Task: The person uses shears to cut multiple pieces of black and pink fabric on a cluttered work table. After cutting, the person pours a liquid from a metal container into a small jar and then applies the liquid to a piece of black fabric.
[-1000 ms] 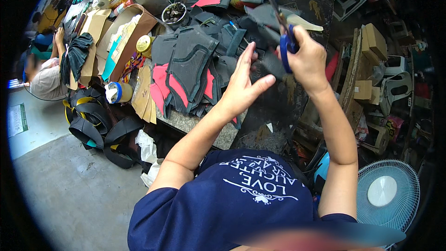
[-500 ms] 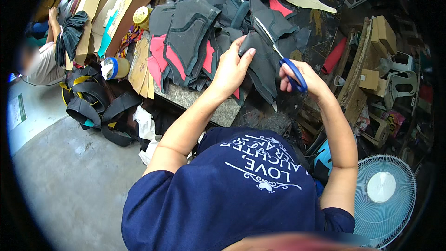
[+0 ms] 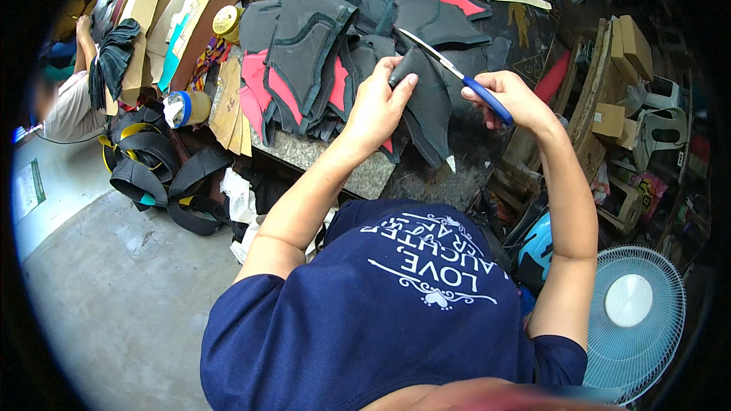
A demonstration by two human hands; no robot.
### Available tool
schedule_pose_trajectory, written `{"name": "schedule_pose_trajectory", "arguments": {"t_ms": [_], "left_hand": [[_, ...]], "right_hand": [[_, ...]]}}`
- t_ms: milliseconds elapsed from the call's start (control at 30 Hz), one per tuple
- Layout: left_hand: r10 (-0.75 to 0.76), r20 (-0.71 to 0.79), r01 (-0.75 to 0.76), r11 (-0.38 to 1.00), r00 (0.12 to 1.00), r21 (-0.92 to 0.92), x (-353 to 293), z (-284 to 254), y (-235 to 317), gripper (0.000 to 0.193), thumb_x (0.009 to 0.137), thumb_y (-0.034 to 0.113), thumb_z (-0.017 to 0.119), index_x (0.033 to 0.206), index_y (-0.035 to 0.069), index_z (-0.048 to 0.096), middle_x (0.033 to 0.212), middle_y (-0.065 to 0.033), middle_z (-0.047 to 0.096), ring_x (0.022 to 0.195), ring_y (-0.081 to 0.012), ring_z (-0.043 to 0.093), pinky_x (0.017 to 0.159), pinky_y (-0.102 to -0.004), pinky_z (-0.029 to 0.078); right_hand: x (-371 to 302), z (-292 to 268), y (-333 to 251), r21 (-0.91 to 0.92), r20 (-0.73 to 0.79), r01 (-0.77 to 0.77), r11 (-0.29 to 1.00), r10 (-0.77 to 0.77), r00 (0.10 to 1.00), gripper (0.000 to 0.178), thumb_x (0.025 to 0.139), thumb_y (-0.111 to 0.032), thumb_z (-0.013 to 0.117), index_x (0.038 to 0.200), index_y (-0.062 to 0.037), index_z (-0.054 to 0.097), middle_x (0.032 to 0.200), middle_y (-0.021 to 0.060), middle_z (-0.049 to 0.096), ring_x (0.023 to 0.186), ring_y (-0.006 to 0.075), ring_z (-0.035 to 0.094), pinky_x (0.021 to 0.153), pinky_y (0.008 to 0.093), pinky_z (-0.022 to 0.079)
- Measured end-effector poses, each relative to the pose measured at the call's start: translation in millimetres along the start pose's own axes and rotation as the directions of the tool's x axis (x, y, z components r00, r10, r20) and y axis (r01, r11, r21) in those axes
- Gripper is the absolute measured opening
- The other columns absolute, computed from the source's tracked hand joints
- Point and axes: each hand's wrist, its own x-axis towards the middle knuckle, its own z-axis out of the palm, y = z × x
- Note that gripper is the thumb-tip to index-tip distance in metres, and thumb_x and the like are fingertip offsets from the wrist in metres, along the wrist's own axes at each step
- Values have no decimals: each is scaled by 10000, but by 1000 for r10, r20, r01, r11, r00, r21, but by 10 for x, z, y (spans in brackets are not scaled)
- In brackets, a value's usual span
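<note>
My left hand is closed on the upper edge of a dark cut piece of shoe-upper material, its thumb pressed over a folded-back part. The piece hangs down toward me and has a small pale tip at its lower end. In my right hand is a pair of scissors with blue handles, seen nearly edge-on. Their silver blades point up and left, over the top of the held piece; whether they touch it I cannot tell. Left of my left hand lies a pile of black cut pieces with pink-red backing.
A stone slab lies under the pile's near edge. Jars and cardboard strips stand to the left, and black banded loops hang below. A person works at the far left. A fan stands at lower right, wooden racks beyond.
My right hand has turned the scissors, so the handles now show edge-on, and the blades have shifted up and left. My left hand keeps its hold with the piece almost unmoved.
</note>
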Motion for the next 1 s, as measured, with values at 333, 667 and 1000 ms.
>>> {"name": "schedule_pose_trajectory", "arguments": {"t_ms": [333,667,1000], "left_hand": [[566,166,-579,709,808,403,-346,193,376,641,743,392,775,1199,-10,571,1179,-197,618,1066,-359,605,908,-415,505],[-14,342,91,973,939,-210,-144,3,466,350,855,216,715,1067,-60,676,864,-99,716,793,-108,646,748,-266,535],[-59,386,189,932,921,-308,-14,-293,387,330,879,202,708,1069,-67,675,917,-49,691,802,-73,615,737,-223,516]], "right_hand": [[-328,420,-137,299,-256,244,923,-169,952,368,859,-201,732,1137,3,605,959,38,672,839,83,607,774,233,505],[-706,529,-25,259,-211,327,909,-278,937,294,844,-227,741,1018,-30,609,779,-47,575,710,38,528,615,199,427],[-925,335,222,161,108,136,978,-154,982,664,749,-669,683,865,-29,554,717,17,541,621,94,576,549,220,430]]}}
